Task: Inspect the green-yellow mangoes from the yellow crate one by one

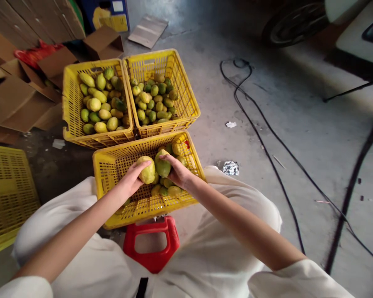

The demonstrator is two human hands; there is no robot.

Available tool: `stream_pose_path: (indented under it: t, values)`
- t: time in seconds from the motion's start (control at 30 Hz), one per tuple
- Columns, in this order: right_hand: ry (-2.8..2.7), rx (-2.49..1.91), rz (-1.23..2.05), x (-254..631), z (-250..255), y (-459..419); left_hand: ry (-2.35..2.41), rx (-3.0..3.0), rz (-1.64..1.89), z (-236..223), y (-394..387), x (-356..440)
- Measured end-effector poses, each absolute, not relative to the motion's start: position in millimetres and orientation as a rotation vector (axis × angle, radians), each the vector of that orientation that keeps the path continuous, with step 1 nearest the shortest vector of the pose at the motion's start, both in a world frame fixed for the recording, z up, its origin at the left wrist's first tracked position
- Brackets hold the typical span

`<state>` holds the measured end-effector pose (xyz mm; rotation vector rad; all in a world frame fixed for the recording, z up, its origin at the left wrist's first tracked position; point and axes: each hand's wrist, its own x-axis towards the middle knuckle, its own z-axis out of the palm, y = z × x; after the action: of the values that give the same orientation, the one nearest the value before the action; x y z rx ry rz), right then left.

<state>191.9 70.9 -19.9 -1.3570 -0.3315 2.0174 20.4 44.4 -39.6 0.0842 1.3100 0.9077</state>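
Note:
My left hand [131,180] is closed around a yellowish fruit [147,170], held over the near yellow crate [112,165]. Beside it, my right hand [178,171] grips a greener fruit [162,164] above the same crate. The two fruits almost touch. Several more yellow-green fruits [168,189] lie in the right part of this crate, under my right hand; its left part shows bare mesh.
Two more yellow crates of fruit stand behind: one far left [69,103], one far right [186,99]. A red stool [152,244] sits between my knees. Cardboard boxes [15,99] pile up at the left, another yellow crate [6,190] lies nearby. Black cables [267,153] cross the concrete floor.

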Motion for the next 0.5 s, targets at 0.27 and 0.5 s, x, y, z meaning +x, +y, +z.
stream_pose_path:
  t: [0.27,0.5]
  values:
    - [-0.172,-1.363,2.124,191.6,-19.2,73.9,1.34,0.048,0.784,-28.3,49.3,16.6]
    - [-0.129,-1.32,2.118,191.8,-30.7,71.7,1.356,0.078,0.786,-29.1,47.0,19.9]
